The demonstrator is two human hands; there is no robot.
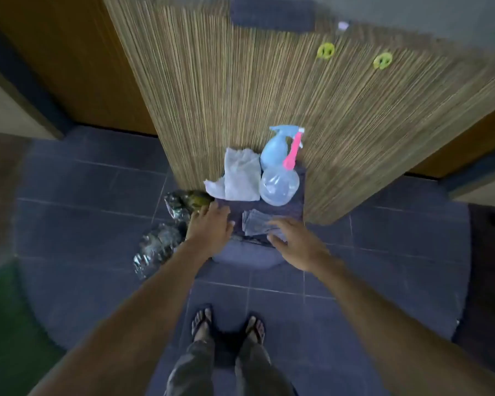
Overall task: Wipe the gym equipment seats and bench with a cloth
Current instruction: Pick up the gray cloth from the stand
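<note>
A small dark padded stool [249, 257] stands against a reed-covered wall. On it lie a crumpled white cloth [239, 175], a blue spray bottle [280, 164] with a pink trigger, and a folded grey cloth [255, 222]. My left hand [210, 225] rests flat on the stool's left side, fingers spread, holding nothing. My right hand [296, 242] hovers at the folded grey cloth with its fingertips touching it, fingers apart, not closed on it.
Crinkled plastic-wrapped bundles [166, 224] lie on the dark tiled floor left of the stool. The reed wall [269, 95] carries two yellow hooks [326, 51]. A wooden door [69, 58] is at the left. My sandalled feet [229, 324] stand just before the stool.
</note>
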